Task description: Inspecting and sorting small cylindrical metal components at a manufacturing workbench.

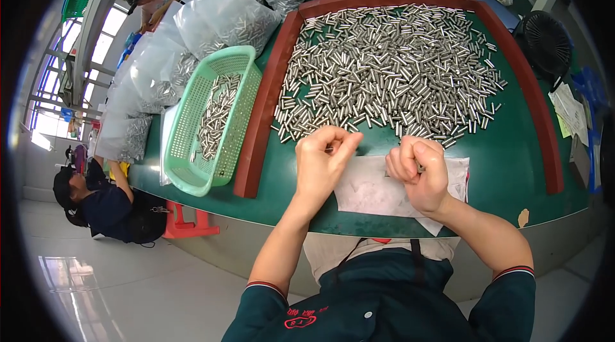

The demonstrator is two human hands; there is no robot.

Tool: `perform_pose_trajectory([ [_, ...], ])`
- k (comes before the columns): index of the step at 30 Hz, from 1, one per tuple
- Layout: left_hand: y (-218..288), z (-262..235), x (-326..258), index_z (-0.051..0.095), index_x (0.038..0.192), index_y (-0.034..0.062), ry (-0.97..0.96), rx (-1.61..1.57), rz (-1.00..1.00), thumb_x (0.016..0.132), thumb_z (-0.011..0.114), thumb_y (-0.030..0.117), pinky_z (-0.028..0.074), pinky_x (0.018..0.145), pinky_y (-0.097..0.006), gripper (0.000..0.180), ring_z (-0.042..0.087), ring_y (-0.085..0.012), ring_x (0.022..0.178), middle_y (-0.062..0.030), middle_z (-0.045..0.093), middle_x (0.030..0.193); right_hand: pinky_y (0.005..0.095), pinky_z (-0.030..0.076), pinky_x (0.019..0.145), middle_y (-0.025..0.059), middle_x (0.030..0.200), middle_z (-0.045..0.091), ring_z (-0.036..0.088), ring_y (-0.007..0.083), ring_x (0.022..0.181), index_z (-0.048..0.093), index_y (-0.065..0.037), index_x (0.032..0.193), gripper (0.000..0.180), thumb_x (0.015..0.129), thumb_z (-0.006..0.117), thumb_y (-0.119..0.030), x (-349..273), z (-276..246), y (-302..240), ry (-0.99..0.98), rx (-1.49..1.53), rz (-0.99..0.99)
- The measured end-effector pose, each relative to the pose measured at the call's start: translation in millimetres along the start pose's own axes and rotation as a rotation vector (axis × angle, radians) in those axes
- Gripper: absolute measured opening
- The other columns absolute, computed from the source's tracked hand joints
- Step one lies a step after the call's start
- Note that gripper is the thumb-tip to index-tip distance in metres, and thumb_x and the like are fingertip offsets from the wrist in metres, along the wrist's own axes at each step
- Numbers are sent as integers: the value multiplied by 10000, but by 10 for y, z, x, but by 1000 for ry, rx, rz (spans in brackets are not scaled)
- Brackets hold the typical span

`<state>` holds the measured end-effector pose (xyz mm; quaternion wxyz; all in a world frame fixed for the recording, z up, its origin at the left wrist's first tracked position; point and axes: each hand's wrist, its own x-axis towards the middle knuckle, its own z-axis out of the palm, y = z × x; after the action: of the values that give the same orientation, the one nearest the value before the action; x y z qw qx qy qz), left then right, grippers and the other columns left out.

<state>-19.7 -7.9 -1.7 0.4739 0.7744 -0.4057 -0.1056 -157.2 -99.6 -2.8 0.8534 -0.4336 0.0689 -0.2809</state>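
Observation:
A broad heap of short, shiny metal pins (391, 66) lies spread over the green tabletop (298, 182). My left hand (323, 159) is at the near edge of the heap, its fingers curled and the thumb close to the index finger. To its right, my right hand (421, 172) is closed like a fist above a stained white cloth (368, 185). Whatever the two hands hold is mostly hidden by the fingers; only small dark or glinting bits show between them.
A dark red wooden frame (262, 111) borders the heap. Left of it stands a pale green perforated basket (176, 150) with more pins. Clear bags (221, 22) of pins line the back and left. A black fan (544, 44) stands at right. Two other people sit at left.

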Motion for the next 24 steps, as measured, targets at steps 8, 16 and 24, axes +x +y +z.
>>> perform_pose_trajectory([
  [8,2,154,52,567,620,22,46,507,213,648,713,189,411,477,-370,223,546,-277,541,-108,556,614,230,196,435,-11,463,267,226,76,443,298,-68,526,326,813,355,-212,8,-6,-9,-3,-1,8],
  [16,61,65,35,574,659,-3,-24,329,118,692,665,109,390,454,-303,148,489,-198,456,-92,526,560,229,192,431,-12,464,269,227,73,443,298,-70,529,335,821,355,-223,17,-16,-11,-14,-11,-3],
  [24,-181,-201,59,500,889,65,-494,-1330,-492,849,546,153,255,447,-135,108,288,-20,522,-44,489,749,230,190,428,-11,463,269,223,76,439,295,-71,530,336,827,353,-216,8,-16,11,-15,13,-4],
])
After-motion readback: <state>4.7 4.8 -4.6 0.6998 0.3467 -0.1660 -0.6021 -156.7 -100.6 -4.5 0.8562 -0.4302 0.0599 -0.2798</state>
